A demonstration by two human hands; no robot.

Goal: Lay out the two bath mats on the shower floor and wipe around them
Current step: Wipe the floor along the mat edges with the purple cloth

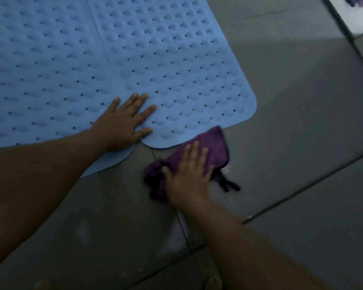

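Side by side, two blue mats, left mat (40,70) and right mat (172,65), are lying flat on the grey tiled floor (291,101). Left hand (124,122) is pressing open-palmed across their seam. Right hand (189,174), fingers spread, is pressing a purple cloth (214,145) against the right mat's near edge; bare wet tile is stretching beyond.

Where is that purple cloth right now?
The purple cloth lies low and centre-right in the head view, on the grey tile floor, pressed flat under the right hand, against the near edge of the right-hand blue mat.
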